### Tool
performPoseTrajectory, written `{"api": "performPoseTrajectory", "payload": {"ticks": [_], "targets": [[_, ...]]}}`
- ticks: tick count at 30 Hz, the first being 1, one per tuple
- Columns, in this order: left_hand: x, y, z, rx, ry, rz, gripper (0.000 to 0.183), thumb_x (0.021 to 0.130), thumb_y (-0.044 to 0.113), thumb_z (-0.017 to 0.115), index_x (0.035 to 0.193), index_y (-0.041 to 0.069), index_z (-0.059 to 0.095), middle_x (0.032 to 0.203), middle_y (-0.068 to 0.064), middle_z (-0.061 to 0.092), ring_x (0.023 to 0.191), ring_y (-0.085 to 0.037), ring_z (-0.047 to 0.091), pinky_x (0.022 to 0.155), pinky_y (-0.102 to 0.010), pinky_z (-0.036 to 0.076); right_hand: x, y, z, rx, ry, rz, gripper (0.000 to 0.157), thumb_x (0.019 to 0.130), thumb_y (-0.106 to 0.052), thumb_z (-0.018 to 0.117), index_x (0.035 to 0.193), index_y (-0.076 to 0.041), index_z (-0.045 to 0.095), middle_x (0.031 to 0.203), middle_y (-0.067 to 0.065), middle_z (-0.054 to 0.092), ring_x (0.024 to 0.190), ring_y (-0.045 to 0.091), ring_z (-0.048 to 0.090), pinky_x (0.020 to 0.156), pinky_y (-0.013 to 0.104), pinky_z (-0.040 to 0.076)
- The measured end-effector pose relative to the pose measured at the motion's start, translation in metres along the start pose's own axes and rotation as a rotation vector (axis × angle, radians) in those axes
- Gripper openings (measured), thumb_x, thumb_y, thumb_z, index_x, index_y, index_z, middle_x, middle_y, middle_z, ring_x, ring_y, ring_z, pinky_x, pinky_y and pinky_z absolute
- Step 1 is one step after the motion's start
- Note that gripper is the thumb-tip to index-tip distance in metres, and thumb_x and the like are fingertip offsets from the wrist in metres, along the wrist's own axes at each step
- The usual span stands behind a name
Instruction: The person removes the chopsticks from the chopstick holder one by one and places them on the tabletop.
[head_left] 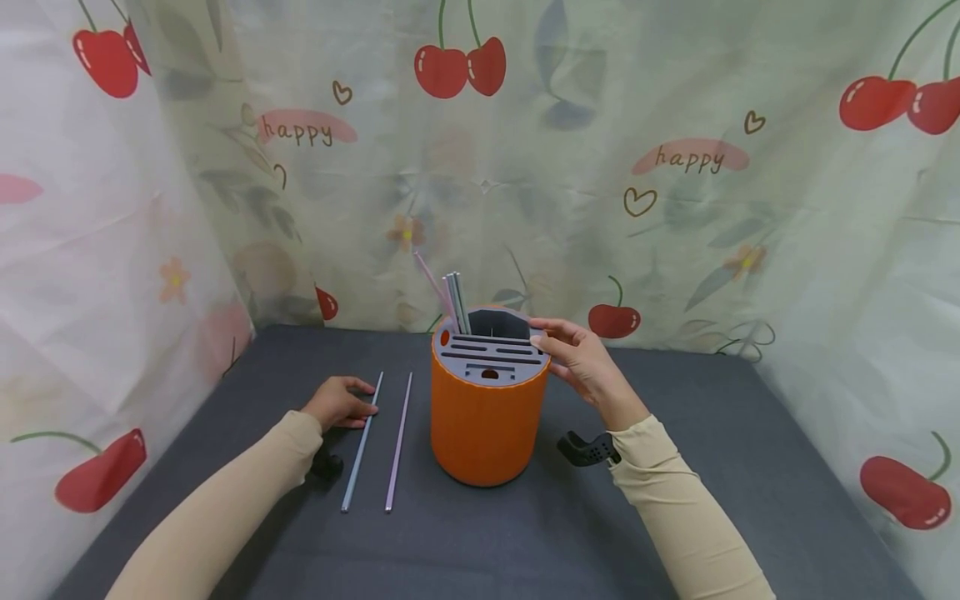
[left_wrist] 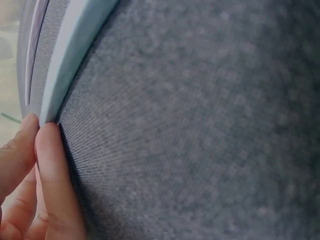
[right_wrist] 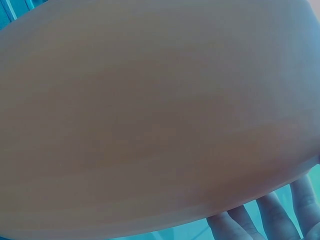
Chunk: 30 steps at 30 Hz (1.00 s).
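Note:
On the dark tabletop my left hand pinches a light blue chopstick near its far part. In the left wrist view, thumb and fingertip meet at the blue chopstick. A lilac chopstick lies beside it, to the right. My right hand grips the rim of an orange utensil holder, which stands upright with a grey slotted top. Its side fills most of the right wrist view, fingers at its edge. Several silver chopsticks and a pink one stand in the holder.
A dark grey cloth covers the table. Behind and at both sides hangs a pale curtain printed with cherries, hearts and flowers. A dark wrist strap sits at my right wrist.

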<state>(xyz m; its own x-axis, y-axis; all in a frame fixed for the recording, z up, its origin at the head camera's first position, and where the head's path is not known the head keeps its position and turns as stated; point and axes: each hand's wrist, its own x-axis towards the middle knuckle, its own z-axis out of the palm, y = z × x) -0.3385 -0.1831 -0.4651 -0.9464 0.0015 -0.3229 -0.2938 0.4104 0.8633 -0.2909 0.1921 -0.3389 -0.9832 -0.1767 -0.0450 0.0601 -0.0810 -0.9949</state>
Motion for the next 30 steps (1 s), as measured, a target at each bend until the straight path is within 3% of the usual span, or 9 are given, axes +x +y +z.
{"api": "performPoseTrajectory", "payload": {"ticks": [5,8,11,13,17,21,26,30], "targets": [[-0.002,0.002,-0.001,-0.013,0.002,0.013,0.040,0.083,-0.003,0.072,0.122,-0.006,0.059,0.075,-0.006,0.065,0.059,-0.008,0.063,0.054,-0.025,0.058,0.000,0.000,0.001,0.002,0.002,0.000,0.025,0.093,-0.012,0.065,0.118,-0.019,0.066,0.117,-0.004,0.059,0.104,0.013,0.058,0.084,0.024,0.055],[-0.005,0.012,-0.004,-0.018,0.004,0.061,0.040,0.086,0.001,0.071,0.123,-0.006,0.059,0.087,-0.012,0.069,0.072,-0.014,0.067,0.062,-0.028,0.059,0.000,0.000,0.000,0.002,0.001,0.002,0.026,0.093,-0.013,0.066,0.118,-0.018,0.066,0.116,-0.005,0.059,0.104,0.013,0.058,0.085,0.024,0.055],[-0.013,0.034,-0.008,-0.058,-0.016,0.166,0.044,0.089,0.007,0.069,0.129,-0.005,0.055,0.108,-0.018,0.068,0.095,-0.027,0.068,0.077,-0.034,0.060,-0.001,0.000,0.000,0.002,-0.001,0.005,0.027,0.092,-0.014,0.066,0.119,-0.018,0.066,0.116,-0.004,0.059,0.104,0.013,0.058,0.085,0.024,0.055],[-0.022,0.056,-0.010,-0.118,-0.043,0.263,0.046,0.091,0.010,0.068,0.132,-0.005,0.053,0.113,-0.016,0.067,0.101,-0.026,0.067,0.085,-0.037,0.058,-0.002,0.000,-0.001,-0.001,0.001,0.006,0.029,0.092,-0.015,0.067,0.121,-0.018,0.065,0.117,-0.005,0.059,0.105,0.013,0.058,0.085,0.024,0.055],[-0.045,0.106,-0.009,-0.279,-0.102,0.473,0.040,0.092,0.015,0.067,0.129,0.002,0.057,0.108,-0.004,0.064,0.097,-0.015,0.066,0.090,-0.035,0.056,-0.003,-0.001,-0.002,-0.005,0.005,0.012,0.030,0.092,-0.016,0.067,0.121,-0.019,0.065,0.117,-0.005,0.058,0.106,0.013,0.057,0.086,0.024,0.054],[-0.066,0.141,-0.002,-0.380,-0.143,0.586,0.032,0.091,0.015,0.069,0.121,0.008,0.062,0.103,-0.001,0.062,0.095,-0.013,0.066,0.084,-0.027,0.058,-0.002,-0.001,-0.002,-0.006,0.009,0.011,0.027,0.092,-0.015,0.067,0.119,-0.020,0.066,0.116,-0.005,0.058,0.106,0.013,0.056,0.085,0.023,0.054],[-0.075,0.158,0.011,-0.374,-0.170,0.646,0.029,0.090,0.007,0.069,0.118,0.003,0.062,0.098,0.002,0.065,0.090,-0.011,0.066,0.083,-0.029,0.058,0.000,0.000,-0.001,-0.011,0.005,0.008,0.029,0.092,-0.015,0.067,0.121,-0.018,0.065,0.116,-0.005,0.058,0.106,0.013,0.056,0.085,0.024,0.055],[-0.074,0.161,0.019,-0.369,-0.166,0.667,0.018,0.088,0.003,0.070,0.105,0.010,0.067,0.097,0.005,0.068,0.086,-0.011,0.067,0.081,-0.030,0.059,0.001,0.001,-0.001,-0.016,0.001,0.009,0.032,0.092,-0.016,0.068,0.124,-0.017,0.064,0.116,-0.005,0.058,0.106,0.013,0.057,0.085,0.024,0.055]]}}
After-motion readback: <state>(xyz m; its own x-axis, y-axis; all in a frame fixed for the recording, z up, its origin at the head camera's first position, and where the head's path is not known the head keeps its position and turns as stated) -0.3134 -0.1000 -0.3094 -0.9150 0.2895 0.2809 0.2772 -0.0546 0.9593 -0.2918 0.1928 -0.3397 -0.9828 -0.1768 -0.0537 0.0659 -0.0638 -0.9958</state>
